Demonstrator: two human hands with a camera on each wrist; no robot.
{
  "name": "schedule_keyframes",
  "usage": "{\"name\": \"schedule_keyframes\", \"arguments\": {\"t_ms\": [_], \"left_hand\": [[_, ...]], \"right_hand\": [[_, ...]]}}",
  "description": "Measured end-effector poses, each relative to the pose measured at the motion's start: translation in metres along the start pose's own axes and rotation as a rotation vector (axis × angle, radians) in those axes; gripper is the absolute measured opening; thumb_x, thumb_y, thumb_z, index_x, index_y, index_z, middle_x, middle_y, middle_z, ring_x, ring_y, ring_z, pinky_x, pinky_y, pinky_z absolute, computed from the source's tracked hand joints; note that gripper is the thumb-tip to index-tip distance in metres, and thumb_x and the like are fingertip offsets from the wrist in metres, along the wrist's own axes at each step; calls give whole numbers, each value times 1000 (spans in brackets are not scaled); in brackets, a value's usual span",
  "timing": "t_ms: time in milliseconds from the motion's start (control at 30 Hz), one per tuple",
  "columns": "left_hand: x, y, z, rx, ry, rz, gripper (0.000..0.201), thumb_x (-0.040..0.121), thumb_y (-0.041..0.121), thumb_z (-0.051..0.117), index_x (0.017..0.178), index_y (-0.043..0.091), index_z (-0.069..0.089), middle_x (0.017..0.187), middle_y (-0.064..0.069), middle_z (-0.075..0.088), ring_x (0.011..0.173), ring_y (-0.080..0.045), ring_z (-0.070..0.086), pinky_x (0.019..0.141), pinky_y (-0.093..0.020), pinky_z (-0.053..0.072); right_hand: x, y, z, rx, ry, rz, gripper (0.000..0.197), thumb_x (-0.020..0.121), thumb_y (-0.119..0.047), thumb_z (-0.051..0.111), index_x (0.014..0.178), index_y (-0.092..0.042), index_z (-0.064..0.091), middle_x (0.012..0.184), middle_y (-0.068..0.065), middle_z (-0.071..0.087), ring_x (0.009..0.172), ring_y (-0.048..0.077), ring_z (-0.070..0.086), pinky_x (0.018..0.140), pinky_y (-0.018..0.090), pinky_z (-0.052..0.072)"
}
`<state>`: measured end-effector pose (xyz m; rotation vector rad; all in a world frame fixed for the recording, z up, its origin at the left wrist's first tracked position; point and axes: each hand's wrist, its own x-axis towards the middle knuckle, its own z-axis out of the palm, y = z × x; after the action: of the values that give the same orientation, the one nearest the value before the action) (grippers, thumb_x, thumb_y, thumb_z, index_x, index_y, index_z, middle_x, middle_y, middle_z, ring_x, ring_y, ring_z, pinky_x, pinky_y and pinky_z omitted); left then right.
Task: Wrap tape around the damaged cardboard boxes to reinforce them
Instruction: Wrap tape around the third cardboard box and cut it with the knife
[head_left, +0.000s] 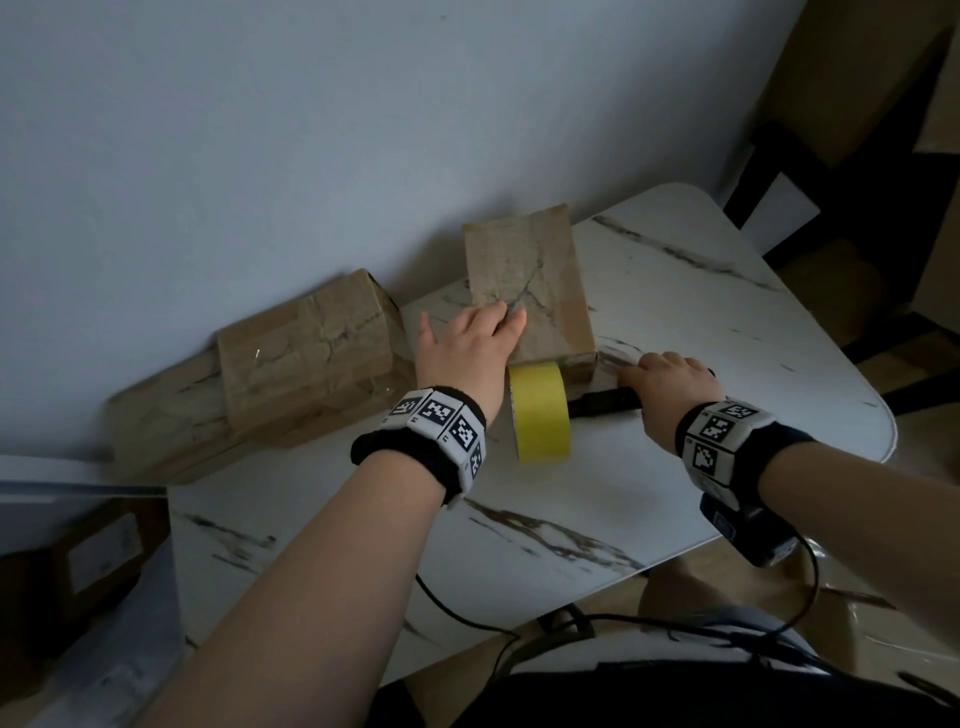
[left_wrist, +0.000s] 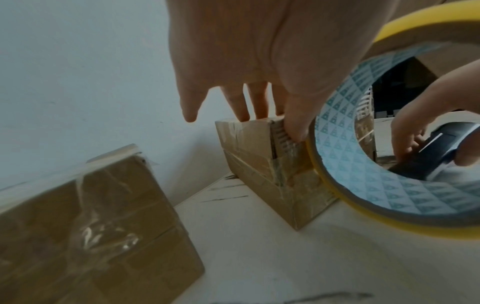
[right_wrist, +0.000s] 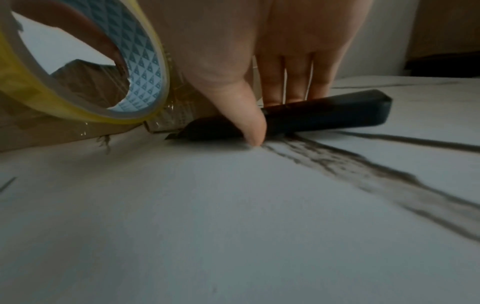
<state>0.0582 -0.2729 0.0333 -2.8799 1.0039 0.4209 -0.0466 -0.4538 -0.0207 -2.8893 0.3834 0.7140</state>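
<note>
We see the yellow tape roll (head_left: 540, 415) standing on edge on the marble table (head_left: 675, 291), touching the taped cardboard box (head_left: 530, 286). Our left hand (head_left: 462, 348) lies on that box, fingers straight and slightly spread. Our right hand (head_left: 670, 384) pinches the black utility knife (right_wrist: 324, 112) (label unreadable). A second box (head_left: 306, 348) lies to the left.

Home room: marble-look table (head_left: 675, 322), chair (head_left: 810, 171)

Count: 2 brown taped cardboard boxes (head_left: 530, 291) (head_left: 306, 358), 1 yellow tape roll (head_left: 540, 415), 1 black utility knife (head_left: 602, 402), 1 white marble-pattern table (head_left: 675, 312), 2 hands (head_left: 467, 348) (head_left: 670, 384).
</note>
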Motion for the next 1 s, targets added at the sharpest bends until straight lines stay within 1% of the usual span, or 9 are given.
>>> {"name": "schedule_keyframes", "arguments": {"t_ms": [133,267,400,467,567,667,833,900,1000], "left_hand": [[3,-5,3,-35,-18,-4,68,94,3,36,149,36,14,157,10,13,144,-14,10,115,-58,5],[6,-11,7,-73,-22,16,71,93,5,41,149,37,11,158,14,9,145,-10,7,114,-57,6],[12,-21,13,-197,-66,73,70,92,12,48,150,31,14,159,12,8,146,-10,6,116,-51,16],[13,-23,13,-284,-22,87,64,92,15,51,149,27,23,158,7,14,146,-14,9,117,-46,17],[2,-20,8,-334,190,22,51,90,23,58,138,21,45,151,0,33,141,-23,24,115,-38,22],[-12,-18,3,-323,271,-114,39,87,31,63,120,13,57,129,-7,48,120,-26,44,97,-36,40],[-35,-17,4,-472,142,-205,23,94,36,51,106,19,61,110,-2,56,92,-20,57,77,-33,49],[-39,-12,7,-637,34,-233,33,93,46,50,108,19,61,102,1,62,90,-18,59,77,-30,47],[-38,2,10,-877,-195,-278,58,83,61,55,122,18,55,113,-1,60,102,-18,57,85,-30,46]], "right_hand": [[-11,5,-3,39,27,2,38,85,-16,51,122,-25,49,113,1,52,108,22,49,91,30,39],[-27,9,-11,155,28,75,21,88,-18,46,108,-21,52,94,-1,50,82,21,51,67,29,42],[-38,-2,-31,368,164,75,13,85,-22,54,97,-18,53,87,1,52,76,23,49,62,28,37],[-38,-16,-47,488,262,41,12,83,-23,58,91,-19,50,81,1,52,73,24,50,61,28,36],[-27,-41,-70,545,328,-22,14,86,-25,59,87,-18,48,79,1,51,73,23,51,62,28,36],[-7,-61,-84,464,262,-67,15,88,-25,62,90,-18,49,83,1,50,78,20,51,66,28,36],[15,-68,-76,400,156,-50,31,81,-31,72,99,-15,52,86,1,53,79,20,52,66,28,39],[18,-67,-77,425,159,-53,40,78,-33,75,105,-13,54,90,2,55,80,20,52,67,29,41],[23,-67,-82,401,142,-57,44,77,-33,75,110,-12,54,92,3,55,87,22,54,69,28,40]]}}
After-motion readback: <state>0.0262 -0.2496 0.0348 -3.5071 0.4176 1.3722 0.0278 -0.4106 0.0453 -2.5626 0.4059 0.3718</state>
